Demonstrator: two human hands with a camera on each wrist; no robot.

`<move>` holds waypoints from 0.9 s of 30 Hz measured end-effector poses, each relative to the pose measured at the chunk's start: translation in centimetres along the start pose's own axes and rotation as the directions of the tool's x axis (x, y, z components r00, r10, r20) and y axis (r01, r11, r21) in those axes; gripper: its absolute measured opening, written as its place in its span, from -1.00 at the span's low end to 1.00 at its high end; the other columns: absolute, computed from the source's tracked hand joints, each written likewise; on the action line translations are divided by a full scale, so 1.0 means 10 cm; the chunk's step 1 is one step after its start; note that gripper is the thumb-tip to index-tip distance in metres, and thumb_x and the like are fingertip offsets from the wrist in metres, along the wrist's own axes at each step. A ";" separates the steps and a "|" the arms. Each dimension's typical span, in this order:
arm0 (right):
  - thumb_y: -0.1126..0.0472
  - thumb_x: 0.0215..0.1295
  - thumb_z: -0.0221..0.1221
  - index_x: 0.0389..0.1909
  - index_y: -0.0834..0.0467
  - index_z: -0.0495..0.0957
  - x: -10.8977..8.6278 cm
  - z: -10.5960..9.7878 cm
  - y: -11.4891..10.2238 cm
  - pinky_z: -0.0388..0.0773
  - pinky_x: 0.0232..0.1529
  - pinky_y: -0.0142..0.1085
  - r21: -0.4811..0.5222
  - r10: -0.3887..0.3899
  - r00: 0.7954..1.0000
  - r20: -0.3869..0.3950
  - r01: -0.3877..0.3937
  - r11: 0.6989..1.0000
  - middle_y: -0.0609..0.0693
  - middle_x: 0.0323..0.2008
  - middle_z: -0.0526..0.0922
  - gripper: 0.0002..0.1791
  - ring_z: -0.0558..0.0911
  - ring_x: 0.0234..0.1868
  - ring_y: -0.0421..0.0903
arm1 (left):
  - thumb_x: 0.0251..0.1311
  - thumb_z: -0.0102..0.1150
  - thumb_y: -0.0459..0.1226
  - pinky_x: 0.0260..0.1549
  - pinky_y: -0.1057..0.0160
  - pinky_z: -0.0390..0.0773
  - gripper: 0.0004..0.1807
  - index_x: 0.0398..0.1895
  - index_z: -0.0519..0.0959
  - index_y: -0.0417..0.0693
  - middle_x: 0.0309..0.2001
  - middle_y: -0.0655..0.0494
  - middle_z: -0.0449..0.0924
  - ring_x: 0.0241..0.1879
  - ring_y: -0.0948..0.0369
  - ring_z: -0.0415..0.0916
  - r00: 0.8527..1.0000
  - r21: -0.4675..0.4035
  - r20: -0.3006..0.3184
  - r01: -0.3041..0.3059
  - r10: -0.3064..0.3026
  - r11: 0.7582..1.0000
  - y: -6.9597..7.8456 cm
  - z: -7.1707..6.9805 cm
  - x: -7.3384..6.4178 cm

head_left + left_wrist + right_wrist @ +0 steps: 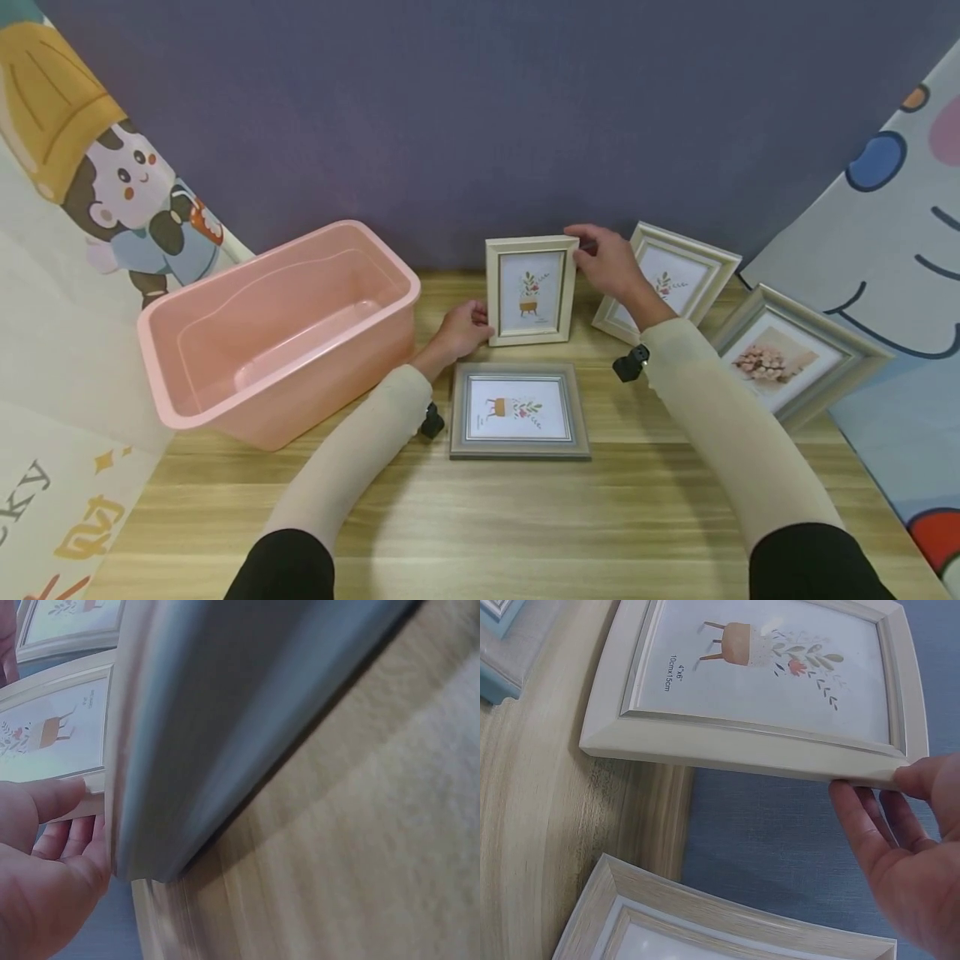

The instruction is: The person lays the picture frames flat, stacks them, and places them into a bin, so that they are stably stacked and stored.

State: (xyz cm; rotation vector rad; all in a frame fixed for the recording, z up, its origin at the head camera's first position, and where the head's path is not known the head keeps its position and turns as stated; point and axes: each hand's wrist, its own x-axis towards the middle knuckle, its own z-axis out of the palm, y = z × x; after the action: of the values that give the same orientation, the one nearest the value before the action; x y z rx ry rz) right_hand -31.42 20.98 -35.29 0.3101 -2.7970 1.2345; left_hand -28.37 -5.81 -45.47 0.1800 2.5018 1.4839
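A cream picture frame (531,290) with a potted-plant print stands upright near the back of the table. My left hand (461,330) pinches its lower left edge; in the left wrist view the thumb (60,799) lies on the front and the fingers are curled behind. At the upper right corner my right hand (609,265) holds the same frame, thumb in front and fingers at the side edge, as the right wrist view shows. A grey picture frame (520,451) lies flat on the table just in front of it, touched by neither hand.
To the left sits a large pink plastic bin (300,367). On the right, a second cream frame (718,279) leans tilted, and a wider champagne frame (847,379) with a flower photo stands beside it. A dark blue-grey panel (480,125) rises behind the wooden table (525,525).
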 end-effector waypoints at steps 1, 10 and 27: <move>0.31 0.54 0.03 0.43 0.08 0.42 0.00 0.00 0.00 0.67 -0.08 -0.10 0.002 0.001 1.000 0.000 -0.001 1.000 0.25 0.17 0.56 -0.51 0.64 0.07 0.15 | 0.33 0.26 -0.36 0.14 0.14 0.63 -0.60 0.20 0.48 -0.23 0.14 -0.12 0.59 0.16 0.00 0.54 1.000 0.001 0.000 0.000 0.000 1.000 0.00 -0.01 0.00; 0.31 0.54 0.01 0.43 0.12 0.41 -0.03 -0.05 -0.01 0.70 0.00 -0.01 0.047 -0.003 1.000 0.008 0.003 0.999 0.26 0.18 0.55 -0.52 0.62 0.09 0.17 | 0.35 0.24 -0.35 0.09 0.14 0.66 -0.60 0.21 0.48 -0.20 0.13 -0.10 0.59 0.14 0.00 0.56 1.000 -0.012 0.002 0.012 -0.012 1.000 0.04 -0.07 -0.02; 0.21 0.54 0.02 0.47 -0.02 0.38 -0.21 -0.32 -0.11 0.68 -0.11 -0.36 0.148 0.074 0.995 0.065 -0.083 0.985 0.08 -0.09 0.47 -0.49 0.65 -0.01 0.05 | 0.34 0.25 -0.32 0.16 0.12 0.63 -0.57 0.26 0.51 -0.15 0.15 -0.07 0.62 0.19 0.01 0.56 0.998 -0.041 -0.019 -0.061 0.061 0.997 0.25 -0.27 -0.17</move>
State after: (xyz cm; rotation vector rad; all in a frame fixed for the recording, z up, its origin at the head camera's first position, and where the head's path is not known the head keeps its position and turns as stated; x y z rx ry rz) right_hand -29.23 22.94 -32.66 0.2505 -2.7956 1.4825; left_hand -27.46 -7.28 -41.78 0.2389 2.4983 1.5665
